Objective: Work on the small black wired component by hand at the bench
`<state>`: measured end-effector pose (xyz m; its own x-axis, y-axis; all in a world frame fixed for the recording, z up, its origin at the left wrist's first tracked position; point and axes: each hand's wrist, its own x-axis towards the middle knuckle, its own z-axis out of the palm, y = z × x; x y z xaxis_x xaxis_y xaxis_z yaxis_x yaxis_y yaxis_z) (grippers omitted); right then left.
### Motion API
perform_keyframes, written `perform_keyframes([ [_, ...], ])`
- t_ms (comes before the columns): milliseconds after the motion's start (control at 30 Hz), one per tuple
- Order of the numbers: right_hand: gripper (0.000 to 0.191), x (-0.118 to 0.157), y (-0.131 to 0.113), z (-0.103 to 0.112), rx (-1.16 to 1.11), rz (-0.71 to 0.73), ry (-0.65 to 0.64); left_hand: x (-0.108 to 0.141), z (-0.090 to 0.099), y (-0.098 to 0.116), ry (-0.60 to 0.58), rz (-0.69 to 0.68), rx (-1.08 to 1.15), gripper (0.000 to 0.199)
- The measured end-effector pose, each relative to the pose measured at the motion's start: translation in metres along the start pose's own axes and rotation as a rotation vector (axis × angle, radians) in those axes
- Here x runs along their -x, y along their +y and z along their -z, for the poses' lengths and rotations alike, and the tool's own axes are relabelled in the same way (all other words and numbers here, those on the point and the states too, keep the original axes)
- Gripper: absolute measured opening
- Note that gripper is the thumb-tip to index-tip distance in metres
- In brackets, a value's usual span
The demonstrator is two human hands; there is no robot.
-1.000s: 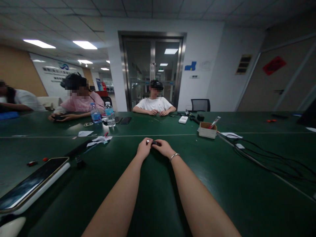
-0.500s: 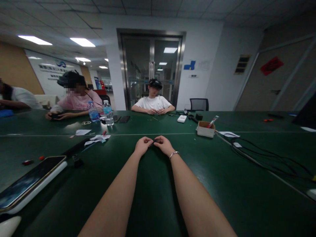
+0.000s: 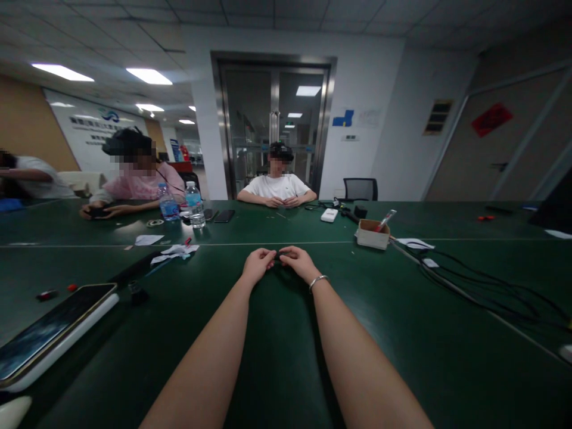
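A small dark object sits between my two hands, over the green table. My left hand pinches its left side with thumb and fingers. On the other side my right hand, with a silver bangle at the wrist, has its fingertips closed on the same object. The object is too small and dark to make out in detail.
Bottles, crumpled paper and a large phone lie left. A small box with a pen-like item and black cables are right. Across the table sits a person in white; another wears pink.
Both hands stay near the same spot, with the fingers slightly shifted around the dark object. At the far left, a person's arm has moved up.
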<state>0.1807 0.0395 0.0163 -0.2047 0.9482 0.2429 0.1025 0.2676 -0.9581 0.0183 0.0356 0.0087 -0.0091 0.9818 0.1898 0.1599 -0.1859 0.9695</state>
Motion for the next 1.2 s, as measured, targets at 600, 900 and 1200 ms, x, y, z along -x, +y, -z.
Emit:
perform_keyframes([
  [600, 0.034, -0.003, 0.010, 0.004, 0.011, 0.037, -0.054, -0.003, -0.005, 0.005, 0.086, 0.096, -0.207, 0.034],
  [900, 0.035, -0.003, 0.008, 0.006, -0.031, 0.034, -0.069, -0.002, -0.004, 0.007, 0.087, 0.067, -0.319, 0.038],
  [1200, 0.034, -0.005, 0.011, 0.007, -0.063, 0.026, -0.067, -0.004, -0.004, 0.002, 0.068, 0.053, -0.281, 0.037],
])
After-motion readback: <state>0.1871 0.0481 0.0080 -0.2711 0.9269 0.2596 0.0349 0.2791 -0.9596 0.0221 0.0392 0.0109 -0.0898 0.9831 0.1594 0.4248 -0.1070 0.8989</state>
